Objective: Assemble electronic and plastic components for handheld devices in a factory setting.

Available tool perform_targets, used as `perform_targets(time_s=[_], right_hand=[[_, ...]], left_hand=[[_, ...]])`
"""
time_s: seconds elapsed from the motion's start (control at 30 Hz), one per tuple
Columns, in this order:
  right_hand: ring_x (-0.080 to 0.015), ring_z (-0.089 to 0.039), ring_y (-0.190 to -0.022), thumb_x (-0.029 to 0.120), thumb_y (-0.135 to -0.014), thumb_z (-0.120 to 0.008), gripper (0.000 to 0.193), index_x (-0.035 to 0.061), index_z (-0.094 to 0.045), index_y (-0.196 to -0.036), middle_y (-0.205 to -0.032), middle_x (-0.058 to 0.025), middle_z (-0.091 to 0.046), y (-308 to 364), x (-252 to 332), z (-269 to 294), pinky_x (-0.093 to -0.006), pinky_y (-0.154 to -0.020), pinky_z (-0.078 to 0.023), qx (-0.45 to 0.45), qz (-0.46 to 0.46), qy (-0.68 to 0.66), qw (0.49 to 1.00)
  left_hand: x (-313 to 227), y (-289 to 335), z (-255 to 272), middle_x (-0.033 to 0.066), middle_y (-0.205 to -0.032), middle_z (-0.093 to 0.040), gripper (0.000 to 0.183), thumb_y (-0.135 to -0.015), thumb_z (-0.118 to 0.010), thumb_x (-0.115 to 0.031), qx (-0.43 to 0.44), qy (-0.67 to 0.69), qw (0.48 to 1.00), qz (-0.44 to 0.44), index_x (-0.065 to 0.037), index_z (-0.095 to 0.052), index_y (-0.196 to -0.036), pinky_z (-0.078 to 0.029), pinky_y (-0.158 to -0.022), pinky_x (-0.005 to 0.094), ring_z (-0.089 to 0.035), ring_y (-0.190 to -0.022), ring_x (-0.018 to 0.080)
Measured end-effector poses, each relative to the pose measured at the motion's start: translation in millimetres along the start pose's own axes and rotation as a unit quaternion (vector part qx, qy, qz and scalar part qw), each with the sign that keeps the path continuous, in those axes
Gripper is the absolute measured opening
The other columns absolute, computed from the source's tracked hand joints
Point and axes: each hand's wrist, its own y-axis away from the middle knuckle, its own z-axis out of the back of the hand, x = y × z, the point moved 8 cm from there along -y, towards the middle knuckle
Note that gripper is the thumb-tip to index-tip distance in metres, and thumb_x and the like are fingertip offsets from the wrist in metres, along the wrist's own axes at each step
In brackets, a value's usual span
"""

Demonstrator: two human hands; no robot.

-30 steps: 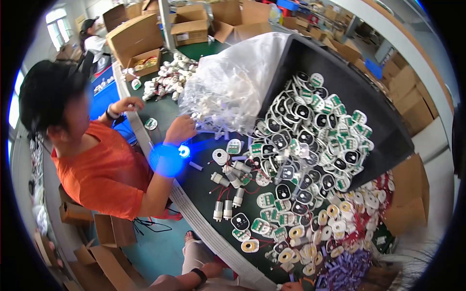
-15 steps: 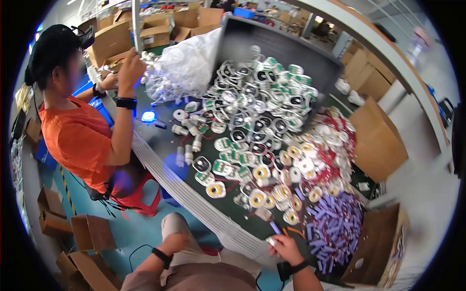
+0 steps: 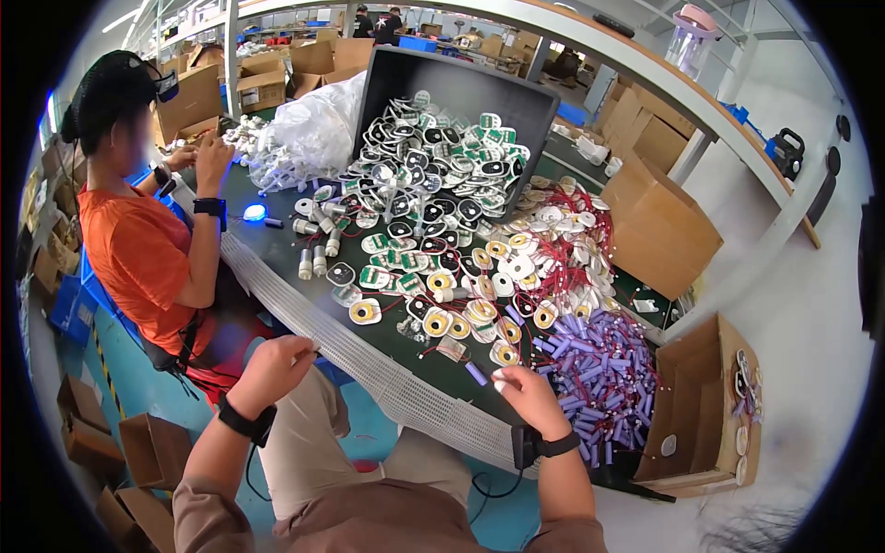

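My left hand (image 3: 279,373) is raised beyond the table's near edge, above my lap. Its fingers are pinched together, and a small dark tip shows at them; what it is I cannot make out. Over the near edge of the table, my right hand (image 3: 532,398) has thumb and fingers drawn together, with white at the fingertips. Whether that white is finger covers or a held piece I cannot tell. Just left of those fingertips lies a single purple cylindrical battery cell (image 3: 476,372). A heap of purple cells with wires (image 3: 590,373) spreads to the right of this hand.
A black bin (image 3: 461,78) spills white-rimmed round parts with green boards (image 3: 424,175). Round parts with red wires (image 3: 562,230) lie beside them. Cardboard boxes (image 3: 659,217) (image 3: 687,405) flank the right side. At left a co-worker in orange (image 3: 138,240) sits near a lit blue lamp (image 3: 254,213).
The view has shifted, and both my hands now reach farther up into it. My left hand has risen from beside my knee. My right hand has come nearer the loose purple cell.
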Motion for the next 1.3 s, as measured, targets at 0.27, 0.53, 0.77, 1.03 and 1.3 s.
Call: perform_targets(time_s=[0.27,0.53,0.77,1.03,1.3], right_hand=[[-0.0207,-0.061,-0.071,0.01,-0.078,-0.063,0.02,0.0024,-0.063,-0.096,-0.084,-0.0114,-0.062,26,-21,29,-0.0299,-0.063,-0.047,-0.055,-0.069,0.044,0.995],[-0.0278,-0.057,-0.087,0.008,-0.076,-0.058,0.017,0.0079,-0.06,-0.093,-0.091,-0.0076,-0.059,-57,66,-70,-0.0362,-0.073,-0.047,0.023,0.157,0.152,0.976],[-0.0267,-0.052,-0.082,0.007,-0.073,-0.055,0.01,0.0069,-0.056,-0.083,-0.082,-0.009,-0.052,-88,58,-121,-0.0366,-0.071,-0.044,0.069,0.214,0.301,0.927],[-0.0263,-0.053,-0.086,0.008,-0.075,-0.056,0.015,0.0042,-0.053,-0.09,-0.088,-0.01,-0.054,-79,52,-111,-0.036,-0.076,-0.044,0.064,0.178,0.326,0.926],[-0.0308,-0.052,-0.085,0.004,-0.072,-0.057,0.018,0.0025,-0.05,-0.089,-0.087,-0.0125,-0.054,-85,50,-122,-0.0397,-0.076,-0.042,0.136,0.144,0.346,0.917]], left_hand=[[55,-84,-66,0.0144,-0.094,-0.057,0.036,-0.076,-0.066,-0.027,-0.039,-0.091,0.992,0.073,-0.001,-0.06,-0.1,-0.047,-0.076,0.0386,-0.057,-0.085,0.0326],[58,-121,-100,0.0156,-0.1,-0.058,0.052,-0.069,-0.07,-0.032,0.059,-0.112,0.986,0.107,-0.004,-0.055,-0.11,-0.046,-0.08,0.0398,-0.056,-0.095,0.0317],[68,-126,-95,0.0183,-0.081,-0.062,0.037,-0.066,-0.07,-0.013,0.018,0.125,0.987,0.096,0.003,-0.052,-0.094,-0.047,-0.062,0.0375,-0.062,-0.074,0.0299],[29,-124,-74,0.0059,-0.089,-0.062,0.032,-0.081,-0.064,-0.007,0.037,0.546,0.831,0.103,-0.001,-0.051,-0.109,-0.044,-0.051,0.0183,-0.059,-0.076,0.0064],[7,-105,-116,0.0159,-0.078,-0.062,0.022,-0.076,-0.064,-0.021,0.145,0.153,0.977,-0.033,-0.003,-0.058,-0.087,-0.048,-0.06,0.041,-0.059,-0.067,0.0353]])
